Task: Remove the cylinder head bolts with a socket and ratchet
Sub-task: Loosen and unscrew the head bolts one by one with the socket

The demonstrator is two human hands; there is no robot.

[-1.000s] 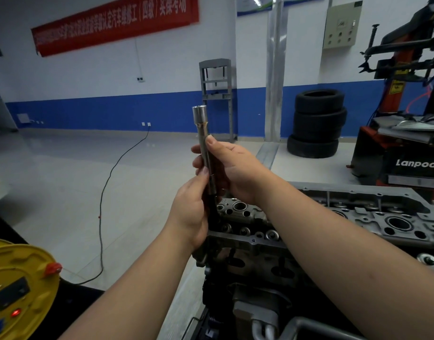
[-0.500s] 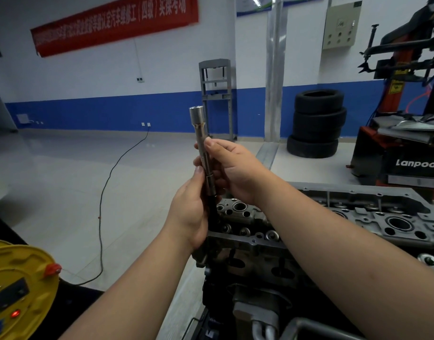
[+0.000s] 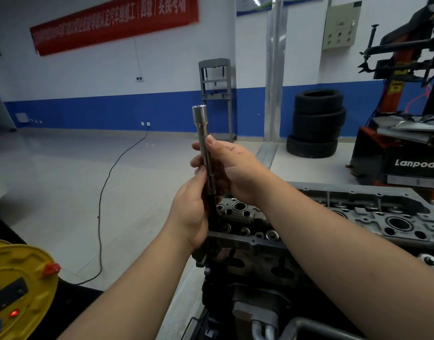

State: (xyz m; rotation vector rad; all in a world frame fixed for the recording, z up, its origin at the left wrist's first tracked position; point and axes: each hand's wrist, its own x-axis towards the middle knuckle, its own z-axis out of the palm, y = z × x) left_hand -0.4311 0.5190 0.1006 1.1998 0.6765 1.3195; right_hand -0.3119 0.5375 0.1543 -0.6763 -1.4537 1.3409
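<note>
Ok so rn both hands are together on the tool, up in the air over the near end of the engine. My right hand (image 3: 232,169) has thumb and fingers wrapped round the shiny extension bar (image 3: 204,153), which stands pretty much straight up with the socket (image 3: 199,114) on top at 12 o'clock, open end pointing at the ceiling. My left hand (image 3: 190,212) is curled round the lower black part, prob the ratchet handle (image 3: 212,207), tho most of it is hidden behind my palm so can't say for sure.

The cylinder head (image 3: 358,217) sits below and off to 3 o'clock of my hands, top face bare. Can't pick out the bolts themselves from here, too many holes and round bits. Nothing is on a bolt yet.

Looks to me like I'm still putting the tool together / checking the joint, so v early in the job. Tips imo:
- push the socket and bar fully home till they click, wiggle to check, otherwise it drops off down a bolt well
- flip it over, seat the socket square on the bolt head b4 pulling
- keep one hand on the bar to hold it straight, other on the handle
- loosen a bit at a time, outer bolts first working inward.

Bg stuff: tire stack (image 3: 316,126) at 1 o'clock, yellow cable reel (image 3: 22,285) at 8.
</note>
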